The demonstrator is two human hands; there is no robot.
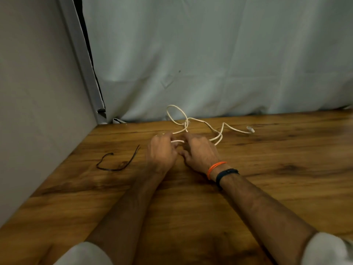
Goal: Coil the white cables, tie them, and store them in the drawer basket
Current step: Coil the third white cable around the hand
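A: Where is the white cable (198, 122)?

B: Loose on the bench (267, 169), sprawling from twelve to two o'clock of the hands, its plug end (250, 129) far out at two o'clock. It looks uncoiled.

A: And the hands?

B: The left hand (162, 152) and right hand (198, 152) sit side by side, fingers curled, each pinching the short stretch of cable running between them. I'd guess that's the first loop being started.

A: The dark tie (114, 161)?

B: At nine o'clock of the left hand, untouched, probably kept within reach for binding. No drawer basket is in view.
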